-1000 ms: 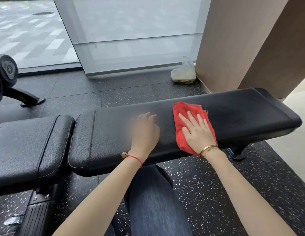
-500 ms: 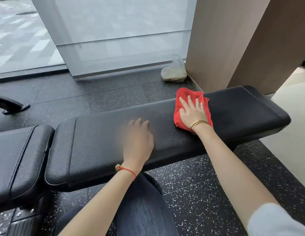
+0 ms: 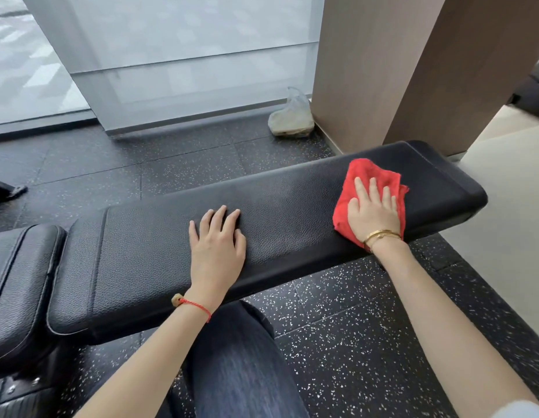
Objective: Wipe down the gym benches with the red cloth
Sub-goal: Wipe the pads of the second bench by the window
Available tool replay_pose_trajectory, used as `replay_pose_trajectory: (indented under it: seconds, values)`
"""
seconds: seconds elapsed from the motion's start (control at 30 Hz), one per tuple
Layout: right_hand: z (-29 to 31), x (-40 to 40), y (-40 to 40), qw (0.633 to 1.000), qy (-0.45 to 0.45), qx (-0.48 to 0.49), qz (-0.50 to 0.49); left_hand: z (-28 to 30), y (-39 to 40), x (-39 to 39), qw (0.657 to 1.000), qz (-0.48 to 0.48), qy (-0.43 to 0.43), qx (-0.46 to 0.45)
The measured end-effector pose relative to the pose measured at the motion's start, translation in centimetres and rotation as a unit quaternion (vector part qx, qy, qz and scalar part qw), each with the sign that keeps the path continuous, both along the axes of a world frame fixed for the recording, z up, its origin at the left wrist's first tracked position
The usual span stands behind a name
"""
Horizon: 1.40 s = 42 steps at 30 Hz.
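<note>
We see the right hand (image 3: 373, 211) has slid the crumpled red cloth (image 3: 371, 197) along the black padded leather counter (image 3: 292, 218), away from the left hand (image 3: 217, 251) and nearer the counter's rounded far end. The gap between our hands has widened.

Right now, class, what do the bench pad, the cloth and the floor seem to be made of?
Bench pad: probably vinyl or leather, black with a fine pebbled grain and dull sheen.
Cloth: red fuzzy fabric, perhaps microfibre, with fraying edges.
Floor: likely rubber tiles, matte black with white speckles and visible seams.
</note>
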State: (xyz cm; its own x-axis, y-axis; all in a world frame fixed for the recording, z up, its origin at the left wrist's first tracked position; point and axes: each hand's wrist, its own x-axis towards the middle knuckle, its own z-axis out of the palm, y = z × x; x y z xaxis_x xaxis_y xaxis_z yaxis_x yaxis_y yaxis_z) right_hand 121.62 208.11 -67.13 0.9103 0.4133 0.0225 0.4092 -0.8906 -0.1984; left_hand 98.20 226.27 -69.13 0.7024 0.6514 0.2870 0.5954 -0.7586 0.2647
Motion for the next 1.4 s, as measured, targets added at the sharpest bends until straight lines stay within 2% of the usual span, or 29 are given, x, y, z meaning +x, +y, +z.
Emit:
replay_pose_trajectory:
  seconds: [0.17,0.37,0.53,0.77,1.0,1.2,1.4]
  values:
    - [0.4,5.9,-2.2,0.996,0.022,0.001,-0.084,0.2,-0.3,0.1,1.0,0.012,0.003,0.008]
    - [1.5,10.4,-0.5,0.997,0.043,-0.015,-0.064,0.1,-0.4,0.6,0.999,0.019,0.005,0.026]
    - [1.7,10.2,3.8,0.999,0.043,-0.032,0.009,0.2,-0.5,0.9,0.999,0.021,0.009,0.026]
    - [1.0,1.3,11.2,0.977,0.039,-0.02,0.21,0.7,-0.6,0.8,1.0,0.019,0.015,0.011]
    - [0.1,-6.2,8.0,0.948,-0.006,-0.001,0.319,0.7,-0.6,0.7,1.0,0.024,-0.001,-0.02]
    - [-0.3,-4.6,3.8,0.966,-0.008,0.019,0.258,1.4,0.5,-0.8,0.998,0.01,-0.049,-0.032]
    - [0.1,-1.3,6.5,0.991,0.003,-0.006,0.133,1.7,3.8,-6.2,0.997,0.058,-0.052,0.012]
